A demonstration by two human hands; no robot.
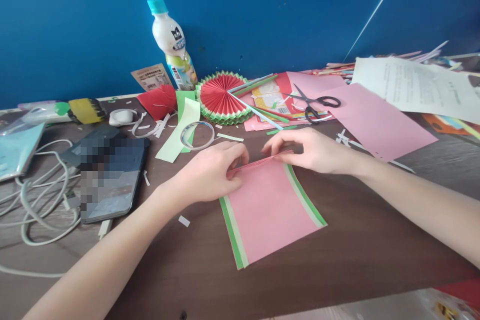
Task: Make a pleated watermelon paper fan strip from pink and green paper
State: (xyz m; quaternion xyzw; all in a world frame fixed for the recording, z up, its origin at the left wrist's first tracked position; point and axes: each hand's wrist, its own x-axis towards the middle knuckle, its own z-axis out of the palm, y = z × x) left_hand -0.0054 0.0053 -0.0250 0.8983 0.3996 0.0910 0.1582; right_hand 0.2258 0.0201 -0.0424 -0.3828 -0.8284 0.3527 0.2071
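A sheet of pink paper (275,210) with light and dark green strips along its two sides lies on the brown table. Its far edge is gathered into narrow folds. My left hand (215,170) pinches the left end of that folded edge, thumb on the near side. At the right end my right hand (300,150) grips the same edge between thumb and fingers. Just beyond my left hand lie a roll of clear tape (197,146) and pale green paper strips (170,142). Behind them stands a pleated red and green paper fan (221,95).
Black-handled scissors (317,102) rest on papers at the back, beside pink sheets (382,120). A bottle (172,45) stands against the blue wall. On the left are a phone (125,185) and white cables (28,210). Paper scraps (184,221) dot the table.
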